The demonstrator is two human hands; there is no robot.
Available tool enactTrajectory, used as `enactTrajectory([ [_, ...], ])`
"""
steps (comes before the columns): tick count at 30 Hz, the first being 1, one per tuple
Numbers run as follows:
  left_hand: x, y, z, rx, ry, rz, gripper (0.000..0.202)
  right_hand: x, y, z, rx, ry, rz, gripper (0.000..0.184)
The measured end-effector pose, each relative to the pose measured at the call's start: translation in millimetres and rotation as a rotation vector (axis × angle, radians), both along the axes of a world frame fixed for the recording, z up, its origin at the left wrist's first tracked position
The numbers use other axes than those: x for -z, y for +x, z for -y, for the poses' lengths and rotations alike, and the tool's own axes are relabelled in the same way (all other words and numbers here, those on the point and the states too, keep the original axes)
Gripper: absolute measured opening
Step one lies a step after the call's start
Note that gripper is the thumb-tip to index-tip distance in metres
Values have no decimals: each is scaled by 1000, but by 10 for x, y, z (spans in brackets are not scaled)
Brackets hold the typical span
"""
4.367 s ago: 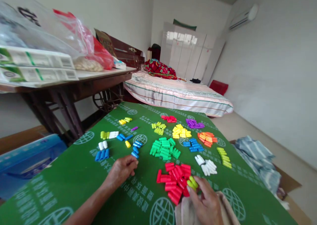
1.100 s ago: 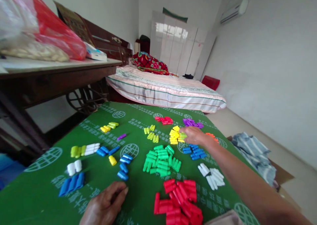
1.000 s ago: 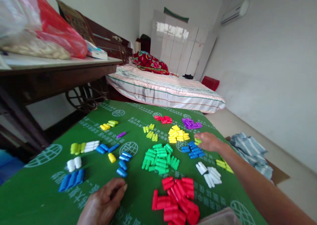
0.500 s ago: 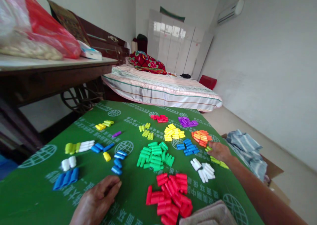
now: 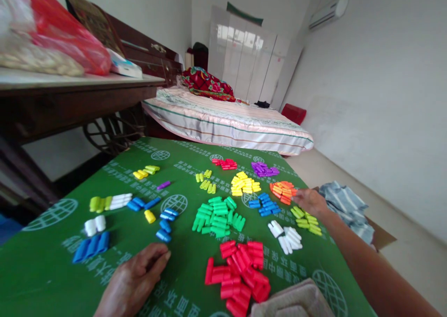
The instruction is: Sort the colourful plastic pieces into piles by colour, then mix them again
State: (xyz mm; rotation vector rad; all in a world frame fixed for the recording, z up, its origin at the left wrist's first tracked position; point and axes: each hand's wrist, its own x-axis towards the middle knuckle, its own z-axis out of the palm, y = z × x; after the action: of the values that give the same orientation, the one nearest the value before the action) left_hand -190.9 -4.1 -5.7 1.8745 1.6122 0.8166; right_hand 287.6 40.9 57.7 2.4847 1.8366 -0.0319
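My right hand (image 5: pixel 310 201) reaches to the right side of the green board (image 5: pixel 188 279), its fingertips pinched at the right edge of a pile of small orange plastic tubes (image 5: pixel 282 191). Whatever is between them is too small to make out. Just below that hand lie yellow-green tubes (image 5: pixel 307 220). White tubes (image 5: pixel 286 237) and blue tubes (image 5: pixel 267 205) are close by. My left hand (image 5: pixel 134 275) rests on the board at the lower left, fingers curled closed, with nothing visible in it. Ahead of it are blue tubes (image 5: pixel 164 235) and a yellow one (image 5: pixel 150 216).
Piles of green (image 5: pixel 218 217), red (image 5: pixel 240 275), yellow (image 5: pixel 244 184) and purple (image 5: pixel 264 170) tubes cover the middle and back. A folded grey cloth (image 5: pixel 293 300) lies at the front edge. A bed (image 5: pixel 223 121) stands behind, a sewing-machine table (image 5: pixel 87 91) at left.
My right hand has moved slightly up, from the yellow-green tubes to the edge of the orange pile, uncovering more yellow-green tubes. My left hand stays in place.
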Motion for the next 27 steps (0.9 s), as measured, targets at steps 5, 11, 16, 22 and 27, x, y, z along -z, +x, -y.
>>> enactTrajectory([
  [5,7,-2,5,15,13,-14,29,-130,-218,-268,-87,72,-112,21],
  [11,18,9,43,33,1,-39,27,-125,-1022,-587,-315,88,-203,18],
  [16,57,19,77,24,13,-54,26,-133,-1830,-937,-462,45,-197,19],
  [22,85,10,110,31,16,-41,26,-101,-2556,-1252,-496,-125,-129,32],
  [27,51,17,121,23,27,-47,25,-11,-2755,-1354,-476,-277,-84,40],
])
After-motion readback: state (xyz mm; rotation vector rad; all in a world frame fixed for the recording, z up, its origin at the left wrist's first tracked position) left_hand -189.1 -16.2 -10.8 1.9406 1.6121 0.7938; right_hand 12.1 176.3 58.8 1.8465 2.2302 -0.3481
